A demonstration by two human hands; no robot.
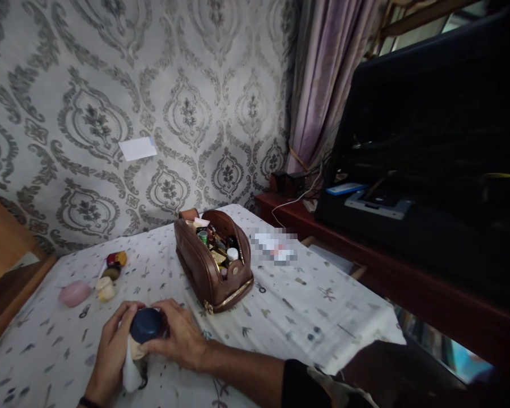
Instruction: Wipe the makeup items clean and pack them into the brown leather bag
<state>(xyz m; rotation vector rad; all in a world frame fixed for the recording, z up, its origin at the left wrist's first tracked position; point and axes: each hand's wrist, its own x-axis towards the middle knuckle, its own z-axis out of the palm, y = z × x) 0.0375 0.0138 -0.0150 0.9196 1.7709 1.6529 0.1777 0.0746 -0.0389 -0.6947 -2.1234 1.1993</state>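
Low over the front of the table, both hands are closed around a small round container with a dark blue lid [146, 325]. My left hand [110, 343] grips its left side, and the fingers of my right hand [181, 334] wrap its right side and edge. Something white [130, 371], perhaps a cloth, hangs beneath it by my left palm; its kind is unclear. Just beyond my right hand stands a brown toiletry bag [195, 269], unzipped, with several small bottles and jars inside, among them one with a white cap [232, 254].
Left of the bag lie a pink rounded item [74, 293], a cream-coloured small item [106, 289] and a red-and-yellow one [116, 259]. A patterned white cloth [289, 306] covers the table. At right, a large black screen [420, 130] stands on a dark red cabinet [442, 277].
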